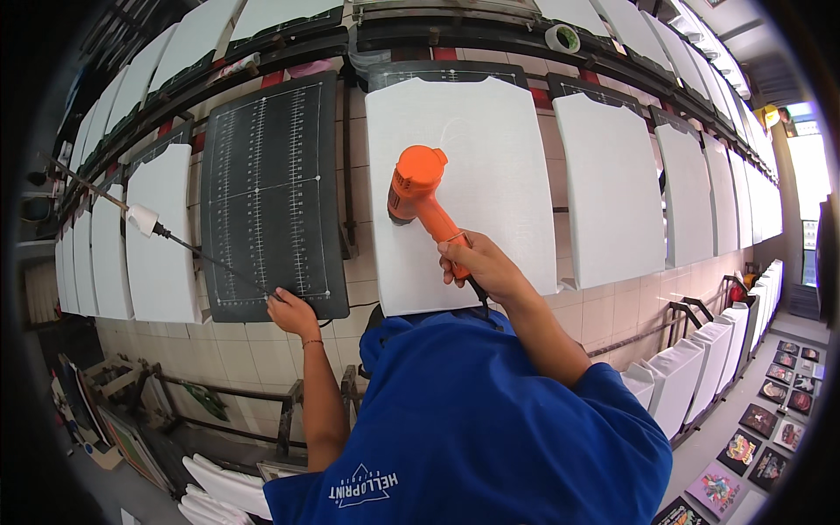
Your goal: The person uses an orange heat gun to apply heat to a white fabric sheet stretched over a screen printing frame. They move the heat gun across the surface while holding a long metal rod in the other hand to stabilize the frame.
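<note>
My right hand (481,263) is wrapped round the handle of an orange heat gun (420,178). Its dark nozzle points down and to the left over a white T-shirt (464,254), which is stretched flat on a printing board. A black cord hangs from the end of the handle. My left hand (293,313) is closed on a dark power cord (214,260) at the lower edge of a bare black board (280,149) marked with white rulers. From there the cord runs up and left to a white plug connector (142,220).
More white shirts on boards line both sides, such as one shirt (608,188) at right and another (162,232) at left. Behind them runs a dark rail (472,39) with a tape roll (562,38) on it. Printed panels (739,451) lie at lower right.
</note>
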Action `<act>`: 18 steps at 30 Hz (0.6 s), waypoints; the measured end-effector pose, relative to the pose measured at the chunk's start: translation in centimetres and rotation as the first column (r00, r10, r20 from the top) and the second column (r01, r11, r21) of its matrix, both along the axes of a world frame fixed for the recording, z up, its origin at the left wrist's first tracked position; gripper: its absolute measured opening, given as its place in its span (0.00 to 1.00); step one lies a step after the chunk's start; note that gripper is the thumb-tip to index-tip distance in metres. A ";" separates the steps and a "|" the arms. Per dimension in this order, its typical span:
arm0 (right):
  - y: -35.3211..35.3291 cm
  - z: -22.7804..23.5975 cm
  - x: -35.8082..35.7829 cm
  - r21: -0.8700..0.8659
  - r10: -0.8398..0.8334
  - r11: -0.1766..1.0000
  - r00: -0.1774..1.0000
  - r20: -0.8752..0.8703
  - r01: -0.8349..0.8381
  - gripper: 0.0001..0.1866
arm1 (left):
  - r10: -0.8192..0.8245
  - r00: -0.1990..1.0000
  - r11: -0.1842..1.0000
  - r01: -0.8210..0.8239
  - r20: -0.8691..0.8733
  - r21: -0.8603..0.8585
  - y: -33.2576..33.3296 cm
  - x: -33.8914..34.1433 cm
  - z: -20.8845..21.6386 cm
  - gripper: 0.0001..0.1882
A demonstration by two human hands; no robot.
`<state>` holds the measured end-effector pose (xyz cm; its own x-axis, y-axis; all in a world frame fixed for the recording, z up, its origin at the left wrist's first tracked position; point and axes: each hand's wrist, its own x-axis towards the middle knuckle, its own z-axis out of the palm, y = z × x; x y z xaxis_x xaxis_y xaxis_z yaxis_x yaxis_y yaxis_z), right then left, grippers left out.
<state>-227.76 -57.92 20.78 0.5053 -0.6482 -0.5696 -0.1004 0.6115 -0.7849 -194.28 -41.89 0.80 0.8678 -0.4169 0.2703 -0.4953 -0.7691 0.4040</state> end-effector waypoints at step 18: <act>1.5 0.9 -13.5 -0.160 -0.505 0.861 0.851 -0.142 0.484 0.22 | -0.014 0.999 1.000 0.014 0.038 0.012 0.0 -0.3 0.2 0.23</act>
